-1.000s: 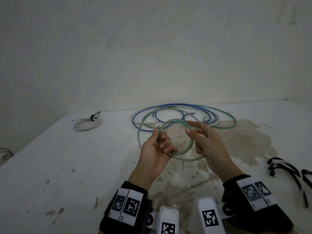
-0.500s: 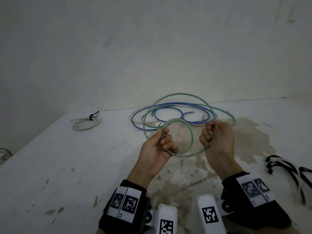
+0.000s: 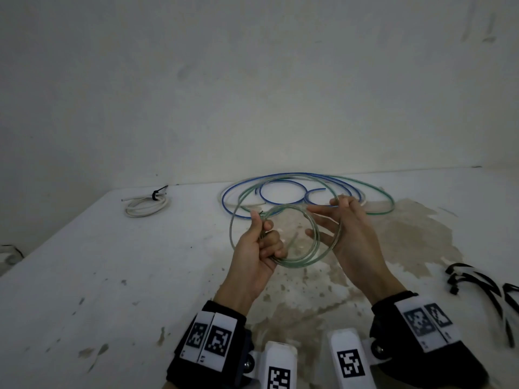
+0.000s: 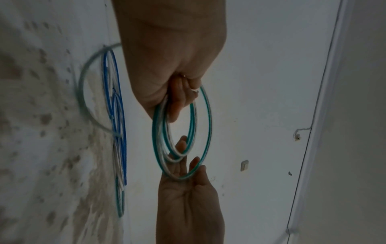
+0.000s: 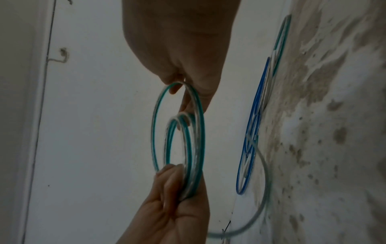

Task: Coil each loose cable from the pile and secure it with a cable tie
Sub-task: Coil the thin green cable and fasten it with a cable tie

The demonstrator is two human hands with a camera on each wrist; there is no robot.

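A thin green-and-clear cable [image 3: 312, 259] is wound into several loops in the air over the table. My left hand [image 3: 257, 248] grips the coil's left side in curled fingers, which the left wrist view shows wrapped round the strands [image 4: 155, 132]. My right hand [image 3: 351, 237] is at the coil's right side with its fingers spread. The widest loop [image 5: 201, 148] runs across its palm under the thumb. The cable's free length trails back to the pile of blue cable [image 3: 223, 196] and green cable [image 3: 391, 204] at the table's far edge.
A white coil [image 3: 146, 206] bound with a black tie lies at the table's far left. Loose black cable ties [image 3: 477, 282] lie at the right edge. The white table [image 3: 112, 276] has a brown stain under my hands. A wall rises just behind the pile.
My right hand was a fist on the cable half a second ago; its fingers have now spread and another loop has come onto the coil. The left hand keeps its grip.
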